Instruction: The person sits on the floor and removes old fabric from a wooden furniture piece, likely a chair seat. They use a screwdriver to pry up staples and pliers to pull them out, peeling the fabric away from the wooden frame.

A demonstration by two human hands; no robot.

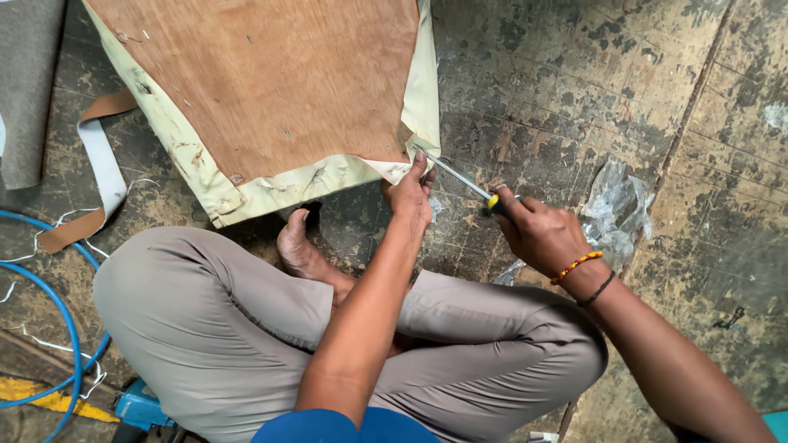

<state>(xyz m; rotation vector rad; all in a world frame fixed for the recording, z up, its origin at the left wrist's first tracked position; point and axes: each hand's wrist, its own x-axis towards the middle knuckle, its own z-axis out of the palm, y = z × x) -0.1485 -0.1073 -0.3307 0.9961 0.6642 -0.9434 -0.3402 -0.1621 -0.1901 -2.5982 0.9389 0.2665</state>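
Head view, seated person, floor work. Left edge of floor: blue hose (49, 287), loose brown-and-white strip (98, 164). Centre: seat board (263, 82), bare wood side up, cream fabric (271, 190) mostly attached along edges. Left hand (408, 193) pinches fabric at right corner. Right hand (538, 234) clamped on screwdriver (460, 179), tip at that corner. Judgement: early stage. Right: crumpled clear plastic bag (616, 209), no label seen.

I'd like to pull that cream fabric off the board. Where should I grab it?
Pinch the loose cream fabric flap at the wooden board's near right corner, coming from below, where the left hand already presses. It looks lifted there, beside the screwdriver tip held by the right hand.
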